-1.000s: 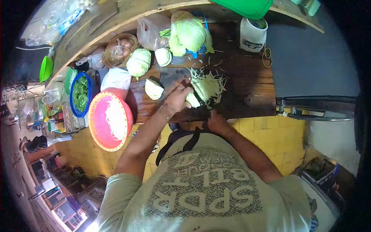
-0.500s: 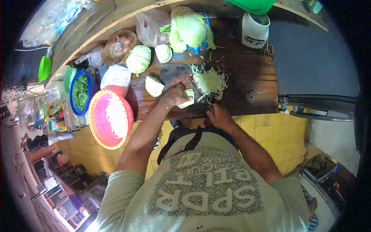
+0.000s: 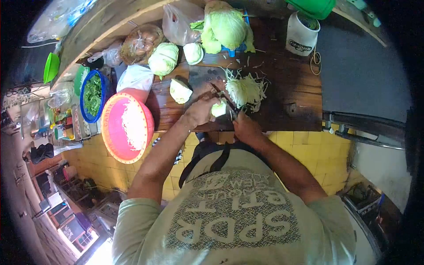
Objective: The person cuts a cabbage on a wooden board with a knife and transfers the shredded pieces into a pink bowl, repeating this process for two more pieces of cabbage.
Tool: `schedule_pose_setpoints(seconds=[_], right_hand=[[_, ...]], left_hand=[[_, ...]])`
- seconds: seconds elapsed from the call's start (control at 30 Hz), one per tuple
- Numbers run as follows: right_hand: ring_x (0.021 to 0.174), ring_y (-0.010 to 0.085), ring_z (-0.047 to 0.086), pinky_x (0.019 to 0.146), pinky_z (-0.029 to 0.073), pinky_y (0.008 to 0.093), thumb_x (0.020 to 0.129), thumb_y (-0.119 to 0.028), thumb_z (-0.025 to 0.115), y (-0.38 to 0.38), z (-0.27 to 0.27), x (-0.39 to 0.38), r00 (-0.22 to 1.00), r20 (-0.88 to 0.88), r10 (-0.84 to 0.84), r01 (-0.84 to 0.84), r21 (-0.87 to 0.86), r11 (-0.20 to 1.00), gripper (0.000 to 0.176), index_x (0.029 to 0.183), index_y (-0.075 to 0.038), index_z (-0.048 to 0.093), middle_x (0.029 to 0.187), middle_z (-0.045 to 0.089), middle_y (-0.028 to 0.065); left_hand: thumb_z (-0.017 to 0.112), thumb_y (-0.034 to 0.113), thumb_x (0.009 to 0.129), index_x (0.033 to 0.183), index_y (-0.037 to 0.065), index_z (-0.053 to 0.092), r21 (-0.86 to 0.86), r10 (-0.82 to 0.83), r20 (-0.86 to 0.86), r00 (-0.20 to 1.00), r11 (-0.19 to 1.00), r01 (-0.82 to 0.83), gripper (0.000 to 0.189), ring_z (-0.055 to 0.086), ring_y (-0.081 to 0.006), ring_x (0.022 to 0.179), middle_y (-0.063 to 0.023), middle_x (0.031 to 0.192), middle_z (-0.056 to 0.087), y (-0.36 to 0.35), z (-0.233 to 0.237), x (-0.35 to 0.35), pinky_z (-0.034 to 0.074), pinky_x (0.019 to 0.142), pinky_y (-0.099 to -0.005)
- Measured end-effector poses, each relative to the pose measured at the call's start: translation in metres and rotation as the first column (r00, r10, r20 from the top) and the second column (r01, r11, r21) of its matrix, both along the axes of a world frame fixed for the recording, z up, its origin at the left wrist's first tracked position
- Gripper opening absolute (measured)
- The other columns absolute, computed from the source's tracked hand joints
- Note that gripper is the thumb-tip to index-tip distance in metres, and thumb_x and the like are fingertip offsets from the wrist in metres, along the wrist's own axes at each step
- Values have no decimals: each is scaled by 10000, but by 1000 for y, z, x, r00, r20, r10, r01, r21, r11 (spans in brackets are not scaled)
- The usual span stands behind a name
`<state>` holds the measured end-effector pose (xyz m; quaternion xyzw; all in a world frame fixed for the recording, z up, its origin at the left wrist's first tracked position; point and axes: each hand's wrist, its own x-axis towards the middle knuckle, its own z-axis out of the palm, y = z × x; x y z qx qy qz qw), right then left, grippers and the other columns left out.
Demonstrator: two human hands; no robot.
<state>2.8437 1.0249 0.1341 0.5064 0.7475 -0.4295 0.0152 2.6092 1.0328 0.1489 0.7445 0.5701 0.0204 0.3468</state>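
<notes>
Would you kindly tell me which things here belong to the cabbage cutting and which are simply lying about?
In the job:
- cabbage piece, under the left hand
- knife, in the right hand
- shredded cabbage
- probably the pink basin, holding pale shreds

Apparently just lying about:
- blue basin of greens
- white container
- plastic bag

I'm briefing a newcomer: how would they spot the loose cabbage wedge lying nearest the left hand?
Start at the large pink basin on the left, then go right onto the dark wooden table. There, just beyond the left hand, lies a pale cabbage wedge. Its angular shape sets it apart from the round cabbage behind it, and no hand touches it.
</notes>
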Motion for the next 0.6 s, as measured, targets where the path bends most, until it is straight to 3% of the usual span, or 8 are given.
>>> schedule_pose_setpoints(seconds=[0.07,0.1,0.2,0.27,0.33,0.4,0.47,0.6], right_hand=[[845,464,621,740,485,543,945,-254,504,-10,-9,2,999,14,51,-50,-64,997,296,1033,21,444,878,624,264],[845,464,621,740,485,543,945,-254,504,-16,-15,2,998,19,53,-52,-79,996,296,1033,21,444,878,624,264],[843,465,624,738,489,539,940,-258,520,1,2,-9,994,108,7,3,-92,996,301,1036,17,444,860,625,260],[873,471,625,756,495,539,935,-264,531,-3,12,-6,1000,-4,-4,4,-31,999,318,1046,20,437,890,624,291],[883,477,623,766,495,543,935,-263,530,-1,0,-11,999,43,11,-8,-81,997,322,1049,23,436,900,624,300],[894,482,622,776,495,547,934,-261,530,2,0,-12,995,93,24,-13,-121,993,325,1052,26,434,910,624,308],[896,487,619,786,489,561,935,-248,522,4,14,-15,996,85,23,-15,-87,996,322,1062,34,433,919,628,310],[879,492,623,779,488,571,930,-247,522,-17,-12,-12,998,55,-35,38,-40,998,334,1074,40,431,903,633,309]], left_hand=[[789,112,675,1214,115,526,122,-25,57,998,992,18,600,547,-407,1141,-219,1225,548,-6,-7,-2,483,915,-450],[787,121,696,1218,109,515,-22,-1,32,999,1000,1,588,546,-404,1146,-228,1229,544,-2,-13,-1,479,919,-456],[795,126,697,1224,107,507,70,-20,0,1000,997,20,601,543,-402,1153,-236,1248,541,-5,-7,0,471,935,-455],[804,121,677,1230,102,503,6,25,4,1000,1000,-25,630,542,-402,1153,-238,1244,546,-3,-20,-3,468,942,-451],[819,80,615,1134,61,515,226,-33,80,996,974,14,602,492,-386,1211,-215,1263,525,-7,-29,-4,427,1011,-408],[805,74,636,1139,70,523,201,-21,49,999,980,11,576,515,-389,1180,-216,1246,532,-3,1,4,447,986,-405],[799,85,647,1147,76,529,-28,73,-4,997,997,-73,569,523,-391,1165,-215,1224,540,-7,8,5,457,967,-406],[800,97,650,1167,78,520,90,37,43,998,995,-41,589,516,-396,1169,-208,1201,552,-19,-8,2,447,969,-420]])
